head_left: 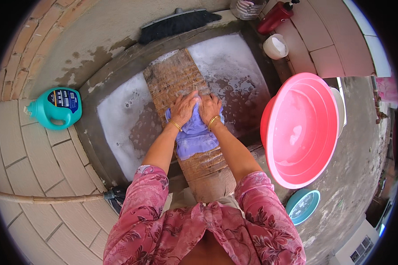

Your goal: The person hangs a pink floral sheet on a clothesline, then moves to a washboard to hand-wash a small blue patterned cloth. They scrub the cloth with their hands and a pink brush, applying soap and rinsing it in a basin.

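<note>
A wet purple cloth (199, 140) lies bunched on a ridged wooden washboard (172, 73). My left hand (183, 107) presses on its left upper part with fingers bent over the fabric. Beside it, my right hand (209, 107) grips the right upper part, so the cloth under both palms is hidden. The board slopes across a concrete wash basin (99, 109), its far end among suds and its near end towards my body. Soapy water (235, 59) with white foam fills the basin on both sides of the board.
Right of the basin stand a large pink plastic basin (305, 132) and a small teal basin (303, 207). A teal detergent bottle (58, 107) lies at the left rim. Behind are a black broom head (179, 25), a red pump bottle (275, 18) and a white tub (275, 46). A bamboo handle (53, 199) extends left.
</note>
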Action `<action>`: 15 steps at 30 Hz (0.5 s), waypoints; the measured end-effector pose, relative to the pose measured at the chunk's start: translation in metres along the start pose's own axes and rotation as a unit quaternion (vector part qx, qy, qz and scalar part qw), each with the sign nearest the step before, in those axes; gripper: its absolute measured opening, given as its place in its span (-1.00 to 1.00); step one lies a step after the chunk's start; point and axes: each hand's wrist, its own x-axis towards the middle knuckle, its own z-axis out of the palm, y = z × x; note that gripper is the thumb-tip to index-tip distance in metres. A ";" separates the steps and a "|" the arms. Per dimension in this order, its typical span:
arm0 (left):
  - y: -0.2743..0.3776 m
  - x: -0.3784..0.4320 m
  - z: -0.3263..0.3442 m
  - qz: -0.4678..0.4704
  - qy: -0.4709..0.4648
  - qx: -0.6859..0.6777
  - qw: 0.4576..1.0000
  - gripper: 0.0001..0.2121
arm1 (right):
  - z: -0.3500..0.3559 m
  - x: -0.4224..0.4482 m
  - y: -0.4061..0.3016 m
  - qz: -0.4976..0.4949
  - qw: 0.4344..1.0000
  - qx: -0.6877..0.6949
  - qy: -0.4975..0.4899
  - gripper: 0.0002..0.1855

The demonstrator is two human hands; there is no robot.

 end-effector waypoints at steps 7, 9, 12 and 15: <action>0.024 -0.130 0.015 0.073 0.132 0.010 0.988 -0.70 | -0.011 -0.137 -0.008 -0.073 0.985 0.143 0.058 -0.74; 0.010 -0.065 0.015 0.056 0.113 -0.038 0.991 -0.73 | 0.003 -0.057 0.008 -0.098 0.985 0.136 0.038 -0.83; -0.004 0.033 0.013 -0.045 0.080 0.022 0.996 -0.74 | 0.011 0.039 0.014 -0.098 0.991 0.023 0.093 -0.82; -0.004 0.007 0.020 -0.001 0.143 0.091 0.986 -0.74 | 0.012 0.018 0.002 -0.028 0.993 0.060 0.094 -0.77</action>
